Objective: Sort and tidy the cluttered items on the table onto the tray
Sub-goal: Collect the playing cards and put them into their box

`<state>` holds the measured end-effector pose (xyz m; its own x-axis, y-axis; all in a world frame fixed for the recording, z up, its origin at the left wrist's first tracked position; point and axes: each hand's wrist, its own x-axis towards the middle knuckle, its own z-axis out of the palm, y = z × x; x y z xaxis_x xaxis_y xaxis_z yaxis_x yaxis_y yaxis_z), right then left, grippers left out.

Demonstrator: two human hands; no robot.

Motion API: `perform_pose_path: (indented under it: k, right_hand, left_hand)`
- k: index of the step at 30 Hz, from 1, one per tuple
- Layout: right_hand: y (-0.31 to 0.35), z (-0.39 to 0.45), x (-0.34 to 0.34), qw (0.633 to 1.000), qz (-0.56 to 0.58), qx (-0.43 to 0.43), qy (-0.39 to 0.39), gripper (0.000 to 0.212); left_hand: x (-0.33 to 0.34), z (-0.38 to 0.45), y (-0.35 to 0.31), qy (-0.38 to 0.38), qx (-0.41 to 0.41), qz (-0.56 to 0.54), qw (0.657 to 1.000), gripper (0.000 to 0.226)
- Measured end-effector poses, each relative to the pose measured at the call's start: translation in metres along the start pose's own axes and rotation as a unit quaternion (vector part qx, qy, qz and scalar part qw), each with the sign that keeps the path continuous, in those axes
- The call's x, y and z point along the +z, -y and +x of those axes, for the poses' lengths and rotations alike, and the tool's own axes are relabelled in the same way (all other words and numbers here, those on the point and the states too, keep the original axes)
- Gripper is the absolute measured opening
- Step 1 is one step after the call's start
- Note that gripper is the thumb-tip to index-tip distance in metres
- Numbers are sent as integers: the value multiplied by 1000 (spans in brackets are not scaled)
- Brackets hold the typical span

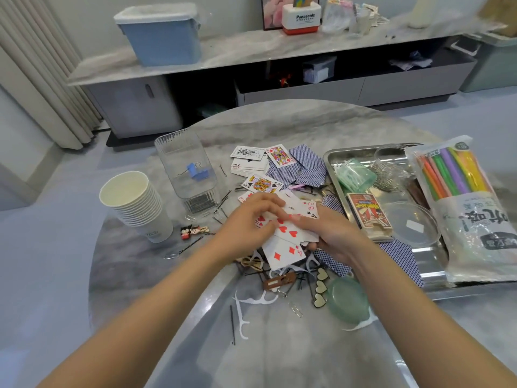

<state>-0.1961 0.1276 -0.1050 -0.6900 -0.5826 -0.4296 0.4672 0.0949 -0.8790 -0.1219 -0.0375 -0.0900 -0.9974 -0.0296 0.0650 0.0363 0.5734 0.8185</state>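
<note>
Both hands meet over a loose fan of face-up playing cards point(291, 236) in the middle of the round table. My left hand point(249, 219) curls its fingers onto the top of the fan. From the right, my right hand point(330, 233) grips the cards' edge. More cards point(279, 166) lie scattered behind, some face down with blue backs. The steel tray point(335, 158) stands at the right and holds a card box point(368, 211), a green tub point(355, 175), paper clips point(390, 175) and a clear lid point(411, 222).
A stack of paper cups point(134, 203) and a clear bin point(187, 169) with a blue clip stand at the left. Hairpins, floss picks point(243, 312), heart clips point(320, 287) and a green lid point(347, 301) litter the near side. A bag of coloured straws point(464, 208) overlaps the tray's right edge.
</note>
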Motion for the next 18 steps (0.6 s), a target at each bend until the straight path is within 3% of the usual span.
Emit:
perform_pose_path:
  k: [3,5,8,11,14,18]
  right_hand:
    - [-1,-23,7,975,-217,-55,-17,22]
    - [-2,-41,17,903,-413,-114,-24,25]
    - [-10,-66,34,795,-583,-168,9,39]
    - [-33,-95,44,712,-675,-194,14,35]
    - [-62,-112,46,715,-670,-201,-7,32]
    - [-85,-116,33,775,-583,-234,-69,31]
  left_hand:
    - [-4,-27,-2,-25,-13,30,999,68]
    - [-5,-53,-6,-29,-39,21,999,82]
    - [13,-94,-9,-22,3,92,996,67]
    - [36,-133,-5,-35,7,134,990,44]
    - [56,-159,-1,-26,0,133,991,25]
    - [67,-166,-1,-46,-6,135,990,17]
